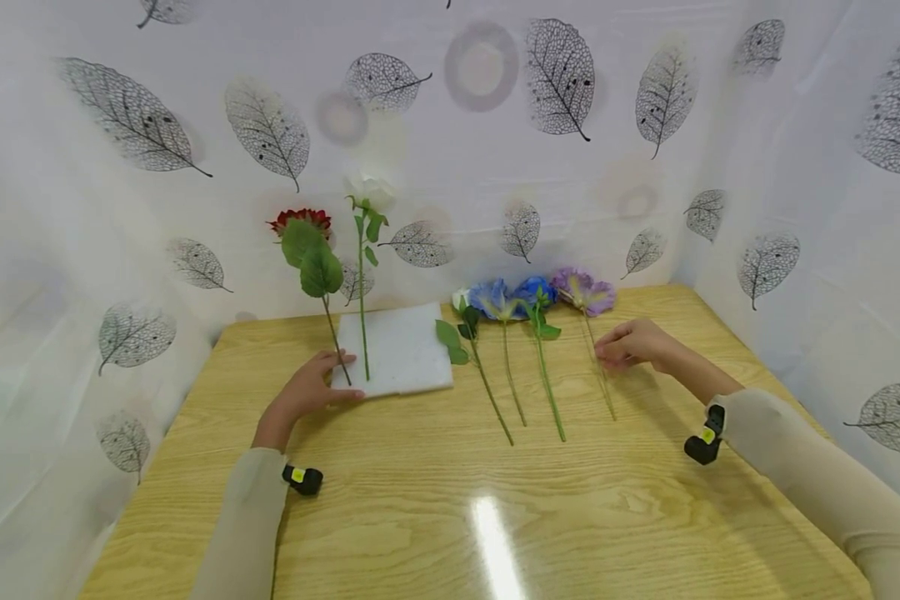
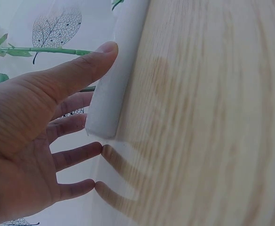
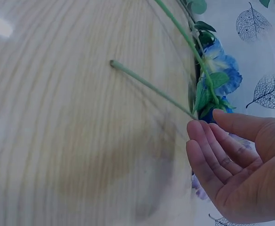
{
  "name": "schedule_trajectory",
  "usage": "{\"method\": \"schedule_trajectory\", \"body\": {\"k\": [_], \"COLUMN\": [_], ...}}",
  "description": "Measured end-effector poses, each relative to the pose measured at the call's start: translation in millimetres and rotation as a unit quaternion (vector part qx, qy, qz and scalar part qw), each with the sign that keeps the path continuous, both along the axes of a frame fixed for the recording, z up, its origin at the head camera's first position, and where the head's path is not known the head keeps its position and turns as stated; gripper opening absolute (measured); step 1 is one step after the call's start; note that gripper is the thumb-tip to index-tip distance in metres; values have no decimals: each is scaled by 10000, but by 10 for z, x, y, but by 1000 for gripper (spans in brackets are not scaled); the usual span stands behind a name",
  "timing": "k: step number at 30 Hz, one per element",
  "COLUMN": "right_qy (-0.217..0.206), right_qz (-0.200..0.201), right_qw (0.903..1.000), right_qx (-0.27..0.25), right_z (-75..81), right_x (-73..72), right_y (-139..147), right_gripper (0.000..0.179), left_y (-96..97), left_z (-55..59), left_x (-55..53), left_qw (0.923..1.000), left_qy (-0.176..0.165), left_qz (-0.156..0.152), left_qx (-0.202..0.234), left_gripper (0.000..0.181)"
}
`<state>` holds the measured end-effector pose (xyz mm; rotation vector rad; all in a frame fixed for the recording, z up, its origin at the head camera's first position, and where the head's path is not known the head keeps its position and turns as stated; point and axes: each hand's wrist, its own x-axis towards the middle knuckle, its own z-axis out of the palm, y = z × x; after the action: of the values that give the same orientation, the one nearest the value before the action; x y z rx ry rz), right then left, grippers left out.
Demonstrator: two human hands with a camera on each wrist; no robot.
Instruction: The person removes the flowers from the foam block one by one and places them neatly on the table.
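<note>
My left hand (image 1: 315, 387) rests at the left front corner of a white foam block (image 1: 412, 350). In the left wrist view its thumb lies along the foam's edge, with the fingers straight and spread. Standing up from the foam are a red flower (image 1: 303, 222) with green leaves and a white rose (image 1: 375, 193). My right hand (image 1: 637, 343) is beside the stem of a purple flower (image 1: 585, 290) lying on the table. In the right wrist view its loosely bent fingertips meet this stem (image 3: 151, 87), while the thumb stays apart.
Between the foam and the purple flower lie a white rosebud (image 1: 461, 298) with green leaves, a light blue flower (image 1: 495, 298) and a dark blue flower (image 1: 534, 292), their stems pointing forward. Behind the wooden table (image 1: 390, 500) hangs a leaf-print curtain (image 1: 450, 150).
</note>
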<state>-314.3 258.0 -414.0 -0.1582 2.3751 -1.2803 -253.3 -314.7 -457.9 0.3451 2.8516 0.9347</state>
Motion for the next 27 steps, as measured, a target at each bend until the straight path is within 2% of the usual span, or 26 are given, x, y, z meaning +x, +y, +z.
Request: {"method": "schedule_trajectory", "body": {"k": [6, 13, 21, 27], "right_qy": [143, 350, 651, 535], "right_qz": [16, 245, 575, 823], "right_qw": [9999, 9989, 9916, 9814], "right_qx": [0, -184, -960, -1647], "right_z": [103, 230, 241, 240], "right_x": [-83, -161, -254, -290], "right_y": [-217, -662, -1295, -1827], "right_gripper": [47, 46, 40, 39], "left_y": [-4, 3, 17, 14], "left_z": [-3, 0, 18, 37], "left_x": [2, 1, 18, 19], "left_qw": [10000, 10000, 10000, 9999], "left_qy": [0, 5, -17, -76], "left_qz": [-2, 24, 49, 74], "left_qx": [26, 40, 30, 10], "left_gripper": [83, 83, 84, 84]}}
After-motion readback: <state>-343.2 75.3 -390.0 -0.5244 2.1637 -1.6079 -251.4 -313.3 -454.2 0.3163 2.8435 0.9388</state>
